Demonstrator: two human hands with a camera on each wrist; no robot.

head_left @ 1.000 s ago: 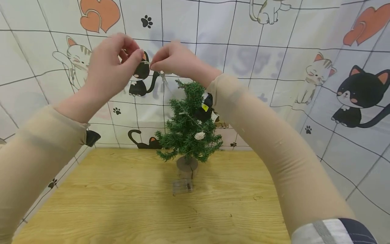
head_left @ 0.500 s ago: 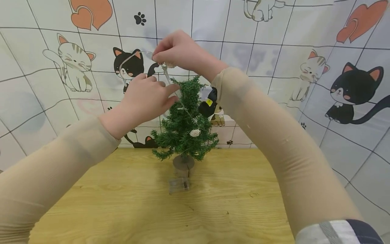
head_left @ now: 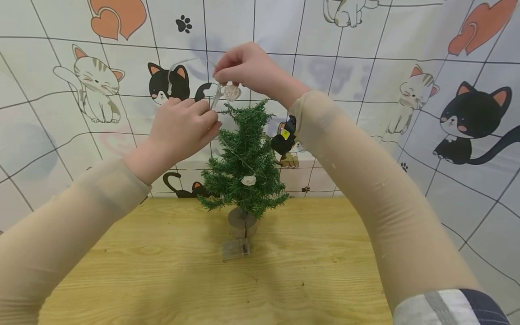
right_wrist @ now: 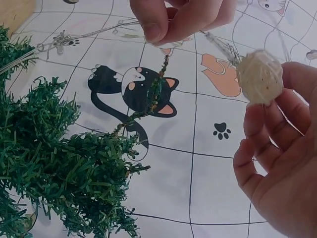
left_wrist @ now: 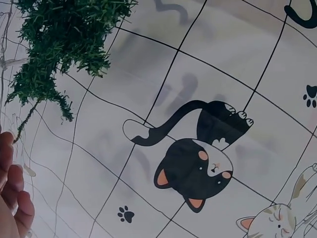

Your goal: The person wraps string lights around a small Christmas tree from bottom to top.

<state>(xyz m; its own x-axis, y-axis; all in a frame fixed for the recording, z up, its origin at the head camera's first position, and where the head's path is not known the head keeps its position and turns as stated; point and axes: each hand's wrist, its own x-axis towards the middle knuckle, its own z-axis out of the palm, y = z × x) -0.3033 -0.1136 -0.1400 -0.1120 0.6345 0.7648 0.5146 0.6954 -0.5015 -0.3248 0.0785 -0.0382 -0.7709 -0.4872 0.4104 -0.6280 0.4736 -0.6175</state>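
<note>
A small green artificial Christmas tree (head_left: 249, 149) stands on the table, with a string light (right_wrist: 94, 33) of thin clear wire draped across it. One white woven ball (head_left: 248, 180) of the string sits on the lower branches. My left hand (head_left: 183, 128) pinches the wire strands just left of the treetop, as the right wrist view shows. Higher up, my right hand (head_left: 256, 67) holds the string between thumb and fingers, and another white woven ball (right_wrist: 260, 77) hangs at its fingertips. A loose loop of wire arches to the left of that hand.
A clear plastic battery box (head_left: 235, 249) lies on the wooden table (head_left: 317, 253), before the tree's round base (head_left: 242, 221). Behind the tree hangs a white cat-print cloth (head_left: 325, 85). A black device (head_left: 284, 135) is strapped at my right wrist.
My left hand has left its raised spot beside the right hand and come down to the wire near the treetop. The right hand has shifted slightly right, still holding the string.
</note>
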